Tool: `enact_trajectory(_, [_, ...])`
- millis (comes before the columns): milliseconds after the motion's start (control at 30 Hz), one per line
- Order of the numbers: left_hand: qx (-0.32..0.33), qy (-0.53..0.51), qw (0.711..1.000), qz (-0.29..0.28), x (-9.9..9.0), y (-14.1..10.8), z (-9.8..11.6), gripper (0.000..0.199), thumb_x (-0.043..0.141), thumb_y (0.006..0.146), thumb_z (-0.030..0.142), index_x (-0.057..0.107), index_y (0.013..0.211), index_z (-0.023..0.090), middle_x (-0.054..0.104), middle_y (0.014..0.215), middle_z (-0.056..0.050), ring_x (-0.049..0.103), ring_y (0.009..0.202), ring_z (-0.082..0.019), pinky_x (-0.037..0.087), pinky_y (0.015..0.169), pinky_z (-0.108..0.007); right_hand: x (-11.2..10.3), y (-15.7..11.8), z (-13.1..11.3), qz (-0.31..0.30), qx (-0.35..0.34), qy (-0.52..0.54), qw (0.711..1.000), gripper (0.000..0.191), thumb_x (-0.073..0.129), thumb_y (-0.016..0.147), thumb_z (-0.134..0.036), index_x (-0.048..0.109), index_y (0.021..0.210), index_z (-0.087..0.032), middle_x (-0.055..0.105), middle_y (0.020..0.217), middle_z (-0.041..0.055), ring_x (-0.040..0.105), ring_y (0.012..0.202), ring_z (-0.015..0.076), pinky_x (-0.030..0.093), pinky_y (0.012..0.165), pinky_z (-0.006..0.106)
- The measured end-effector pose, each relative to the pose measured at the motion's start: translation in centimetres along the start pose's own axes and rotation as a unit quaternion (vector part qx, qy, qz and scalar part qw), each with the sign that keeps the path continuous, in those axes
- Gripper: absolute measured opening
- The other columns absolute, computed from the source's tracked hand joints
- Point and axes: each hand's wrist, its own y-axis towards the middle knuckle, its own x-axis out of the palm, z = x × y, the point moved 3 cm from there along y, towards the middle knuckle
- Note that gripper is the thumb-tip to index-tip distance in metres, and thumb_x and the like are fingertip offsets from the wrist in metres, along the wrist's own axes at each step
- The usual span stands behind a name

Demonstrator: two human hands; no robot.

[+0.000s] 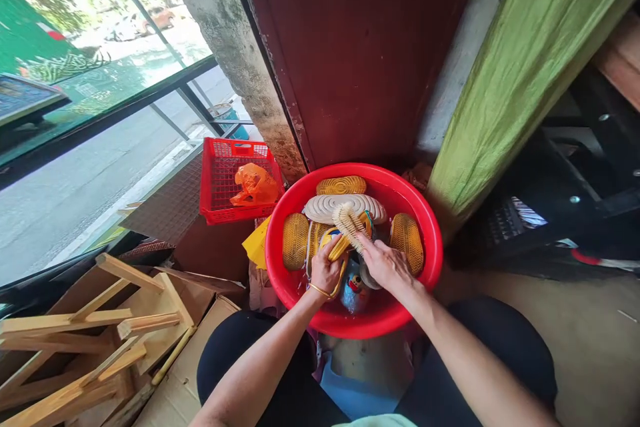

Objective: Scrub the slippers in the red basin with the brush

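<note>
Holding a pale-bristled brush (349, 221) at a yellow shoe (341, 248) above a red basin (435, 247).

Right hand (387, 265) is closed round the brush, left hand (326, 272) clamped on the shoe, among tan-soled shoes (295, 241) and a white sole (345, 207); a cartoon face (355, 284) marks a bluish item near the basin's front, while markings on the green panel (27, 30) outside are too blurred to read. Around stand a maroon door (360, 47), green curtain (520, 80), red crate (206, 183) with an orange bag (256, 185), and wooden frames (145, 325) over cardboard, beside bare floor (600, 333).
</note>
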Motion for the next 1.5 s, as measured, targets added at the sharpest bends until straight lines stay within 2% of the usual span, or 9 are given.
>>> enact_trajectory(100, [0.053,0.107,0.992,-0.029,0.4,0.0,-0.2,0.048,0.061,0.079,0.012,0.072,0.124,0.02,0.076,0.12,-0.008,0.069,0.113,-0.027,0.051,0.104,-0.04,-0.2,-0.4,-0.1,-0.027,0.001,0.016,0.999,0.057,0.027,0.107,-0.035,0.035,0.163,-0.03,0.073,0.117,0.0108,0.073,0.094,0.0244,0.055,0.08,0.033])
enact_trajectory(367, [0.018,0.22,0.974,-0.048,0.4,0.0,-1.1,0.016,0.057,0.083,0.016,0.071,0.074,0.015,0.073,0.073,-0.005,0.068,0.071,-0.02,0.054,0.071,-0.029,0.2,-3.8,-3.3,-0.083,-0.077,0.016,0.993,0.057,0.029,0.105,-0.03,0.036,0.162,-0.032,0.073,0.114,0.0116,0.073,0.09,0.023,0.053,0.073,0.029])
enact_trajectory(433, [0.026,0.215,0.975,-0.054,0.5,0.0,-1.1,0.018,0.056,0.082,0.014,0.074,0.083,0.015,0.075,0.078,-0.005,0.07,0.075,-0.021,0.055,0.075,-0.03,-0.4,-3.0,-2.3,-0.082,-0.065,0.005,0.994,0.056,0.03,0.105,-0.03,0.036,0.161,-0.034,0.072,0.116,0.0123,0.074,0.093,0.0239,0.053,0.075,0.03])
enact_trajectory(567, [0.094,0.168,0.977,-0.092,0.6,-0.4,-0.5,0.049,0.055,0.082,0.014,0.069,0.128,0.02,0.075,0.123,-0.009,0.069,0.115,-0.025,0.052,0.102,-0.036,-1.3,0.1,2.2,-0.067,0.041,-0.019,0.997,0.057,0.031,0.104,-0.027,0.039,0.16,-0.029,0.074,0.114,0.0159,0.074,0.098,0.0286,0.053,0.081,0.036])
enact_trajectory(700, [0.082,0.146,0.982,-0.087,0.3,-0.7,-0.6,0.049,0.055,0.085,0.019,0.068,0.133,0.02,0.074,0.127,-0.009,0.068,0.12,-0.027,0.051,0.107,-0.041,-0.2,1.8,5.1,-0.052,0.105,0.022,0.993,0.055,0.033,0.104,-0.025,0.042,0.158,-0.02,0.076,0.113,0.0173,0.073,0.104,0.029,0.052,0.086,0.036])
enact_trajectory(933, [0.04,0.099,0.99,-0.088,-0.9,-1.3,-0.8,0.047,0.058,0.089,0.029,0.068,0.134,0.021,0.074,0.127,-0.01,0.069,0.119,-0.028,0.052,0.106,-0.042,3.0,-0.3,4.6,0.033,0.036,0.124,0.991,0.056,0.037,0.103,-0.029,0.042,0.158,-0.016,0.075,0.12,0.0152,0.072,0.11,0.0243,0.054,0.094,0.032])
enact_trajectory(1067, [0.01,0.114,0.976,-0.182,-1.8,-0.8,0.4,0.06,0.067,0.087,0.043,0.062,0.141,0.017,0.072,0.129,-0.012,0.067,0.121,-0.032,0.051,0.107,-0.044,3.0,-1.1,4.6,0.067,0.011,0.131,0.989,0.055,0.042,0.102,-0.029,0.048,0.155,-0.02,0.077,0.118,0.0126,0.073,0.107,0.0238,0.055,0.097,0.032])
enact_trajectory(1233, [-0.02,0.142,0.961,-0.238,-1.9,0.4,2.3,0.076,0.061,0.089,0.06,0.054,0.15,0.014,0.06,0.147,-0.015,0.057,0.135,-0.033,0.045,0.114,-0.043,3.6,-2.1,3.2,0.052,-0.035,0.135,0.989,0.053,0.043,0.101,-0.027,0.052,0.152,-0.019,0.076,0.121,0.0122,0.074,0.103,0.0219,0.056,0.094,0.031])
enact_trajectory(1500, [-0.053,0.17,0.963,-0.203,-0.4,1.1,1.1,0.058,0.066,0.085,0.044,0.066,0.139,0.022,0.076,0.121,-0.008,0.068,0.117,-0.029,0.051,0.105,-0.042,3.6,-0.8,4.8,-0.012,0.014,0.108,0.994,0.052,0.039,0.102,-0.029,0.05,0.153,-0.022,0.077,0.116,0.0113,0.073,0.106,0.0233,0.053,0.094,0.033])
